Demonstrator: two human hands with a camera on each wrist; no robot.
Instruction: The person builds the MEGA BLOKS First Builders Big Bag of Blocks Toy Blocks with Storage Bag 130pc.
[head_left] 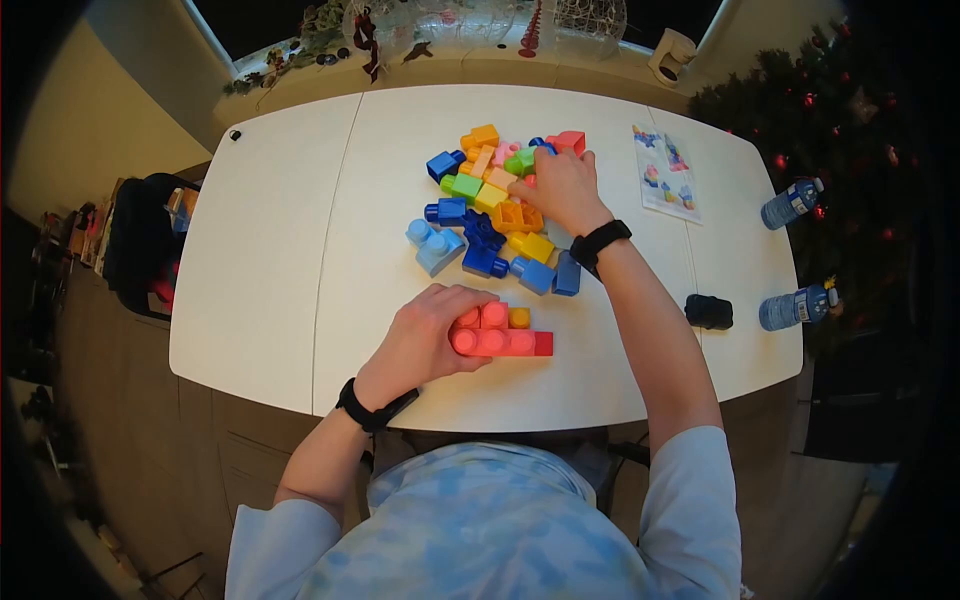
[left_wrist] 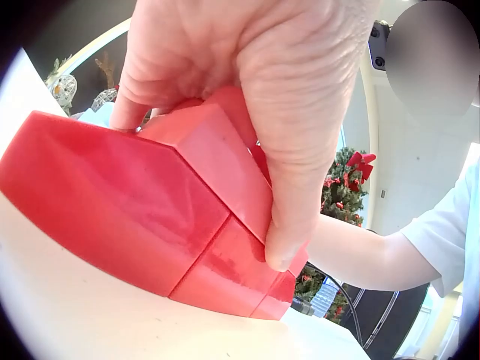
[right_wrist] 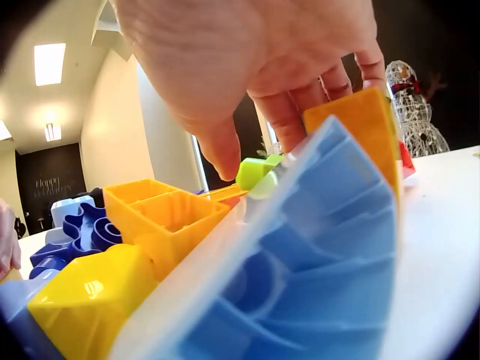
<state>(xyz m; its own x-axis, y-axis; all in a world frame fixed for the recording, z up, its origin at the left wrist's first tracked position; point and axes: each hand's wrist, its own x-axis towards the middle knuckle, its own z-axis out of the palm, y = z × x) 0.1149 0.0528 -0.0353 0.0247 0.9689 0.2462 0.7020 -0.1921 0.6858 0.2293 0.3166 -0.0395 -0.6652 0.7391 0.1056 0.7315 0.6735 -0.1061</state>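
My left hand (head_left: 425,335) grips a low build of red toy building blocks (head_left: 495,342) near the table's front edge. In the left wrist view the thumb presses one side of the joined red blocks (left_wrist: 112,202), while the fingers wrap behind. An orange block (head_left: 519,318) shows at the build's far side. Over the right part of a loose block pile reaches my right hand (head_left: 567,190), thumb and fingers spread apart. Past its fingertips lies a red block (head_left: 570,139). In the right wrist view, a light-blue block (right_wrist: 322,247) and an orange block (right_wrist: 356,124) stand below the palm.
Several mixed blocks, among them a dark-blue one (head_left: 484,232) and a light-blue one (head_left: 436,247), cover the table's middle. A picture sheet (head_left: 667,175) lies to the right. Farther right are a black case (head_left: 708,312) and two water bottles (head_left: 790,204).
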